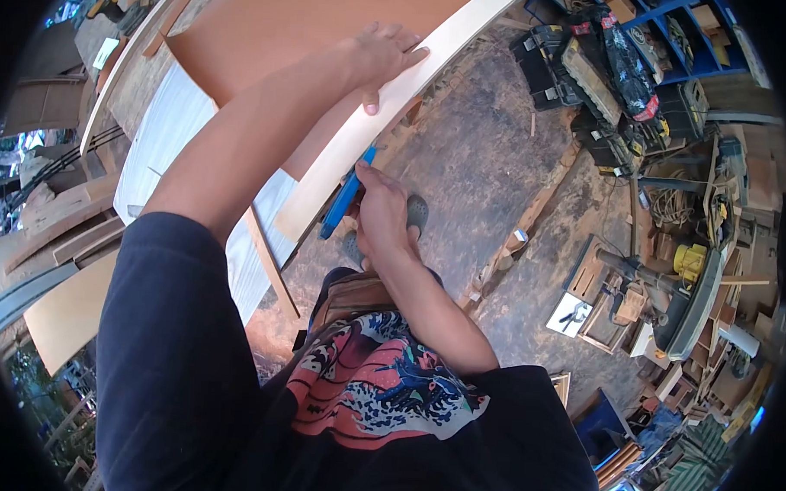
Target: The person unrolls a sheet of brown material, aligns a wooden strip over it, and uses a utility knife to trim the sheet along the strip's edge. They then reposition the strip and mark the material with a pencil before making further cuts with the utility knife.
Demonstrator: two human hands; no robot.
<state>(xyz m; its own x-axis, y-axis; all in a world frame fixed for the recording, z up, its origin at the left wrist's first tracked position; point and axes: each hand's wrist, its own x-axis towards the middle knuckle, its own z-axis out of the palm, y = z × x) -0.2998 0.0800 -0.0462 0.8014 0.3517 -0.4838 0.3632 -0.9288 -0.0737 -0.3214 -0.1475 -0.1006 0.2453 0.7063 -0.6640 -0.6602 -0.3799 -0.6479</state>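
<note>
A long pale wooden strip (pixel 344 149) runs diagonally along the edge of a reddish-brown sheet (pixel 270 33). My left hand (pixel 382 62) rests on the strip and the sheet's edge, its fingers spread and thumb apart. Closed around a blue tool (pixel 343 200), my right hand (pixel 381 206) is just below the strip, near its lower end. The tool's tip is close to the strip's underside edge; whether it touches cannot be made out. Beneath the sheet, a whitish streaked board (pixel 168 121) shows at the left.
Black toolboxes (pixel 546 73) and blue shelving (pixel 668 47) stand at the upper right. A machine with a yellow motor (pixel 689 260) is at the right, near a white panel (pixel 571 314). Wooden boards (pixel 74 217) lie at the left. My feet are on the stained floor (pixel 465 161).
</note>
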